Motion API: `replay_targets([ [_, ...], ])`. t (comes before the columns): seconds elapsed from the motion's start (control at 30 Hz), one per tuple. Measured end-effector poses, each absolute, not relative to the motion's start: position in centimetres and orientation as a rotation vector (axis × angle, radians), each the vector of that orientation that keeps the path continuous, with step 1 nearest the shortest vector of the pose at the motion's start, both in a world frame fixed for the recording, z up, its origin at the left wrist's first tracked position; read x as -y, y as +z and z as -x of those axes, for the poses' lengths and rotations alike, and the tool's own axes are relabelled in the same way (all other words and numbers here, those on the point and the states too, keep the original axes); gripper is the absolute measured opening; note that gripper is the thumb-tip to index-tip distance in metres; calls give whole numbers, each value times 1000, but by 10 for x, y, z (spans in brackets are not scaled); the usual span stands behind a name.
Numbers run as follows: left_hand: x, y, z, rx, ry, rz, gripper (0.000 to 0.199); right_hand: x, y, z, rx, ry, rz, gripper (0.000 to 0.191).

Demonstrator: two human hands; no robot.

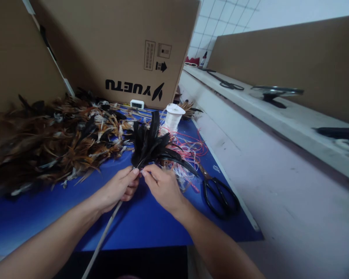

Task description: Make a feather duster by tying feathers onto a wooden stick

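My left hand (119, 188) is closed round the top of a thin stick (102, 237), which slants down toward the front edge of the table. A bunch of black feathers (148, 145) fans out from the stick's upper end, just above the thumb. Fingers of my right hand (165, 190) are pinched together at the feathers' base, close to the left thumb; what they hold is too small to make out. To the right lie black-handled scissors (219, 197), and behind them a tangle of pink and white ribbon strips (189, 155).
Brown and black feathers (52, 143) are heaped on the left of the blue table (142, 228). A white spool (173, 118) and a small digital display (137, 104) stand at the back before a cardboard box (110, 46). A white ledge (244, 99) with tools runs along the right.
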State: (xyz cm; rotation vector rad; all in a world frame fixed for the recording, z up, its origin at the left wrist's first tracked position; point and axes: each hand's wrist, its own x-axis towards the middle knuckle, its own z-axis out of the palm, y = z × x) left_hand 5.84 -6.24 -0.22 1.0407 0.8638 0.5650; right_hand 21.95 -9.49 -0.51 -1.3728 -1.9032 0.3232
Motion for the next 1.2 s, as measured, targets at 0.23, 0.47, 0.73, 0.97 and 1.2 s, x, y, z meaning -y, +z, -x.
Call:
replay_targets([
  [0.23, 63, -1, -61, -867, 607, -1029, 39, 98, -17, -212, 2146, -21, 1273, 30],
  [0.47, 62, -1, -60, -872, 617, -1018, 35, 102, -11, -207, 1844, 157, 1304, 16],
  [0.73, 64, -1, -60, -853, 595, -1026, 36, 95, -14, -210, 1878, 171, 1266, 15],
  [0.97, 60, -5, -60, -881, 579, -939, 38, 101, -19, -207, 2155, -278, 1128, 23],
  [1.2, 62, -4, -59, -885, 530, -1002, 34, 104, -16, -211, 2295, -241, 982, 21],
])
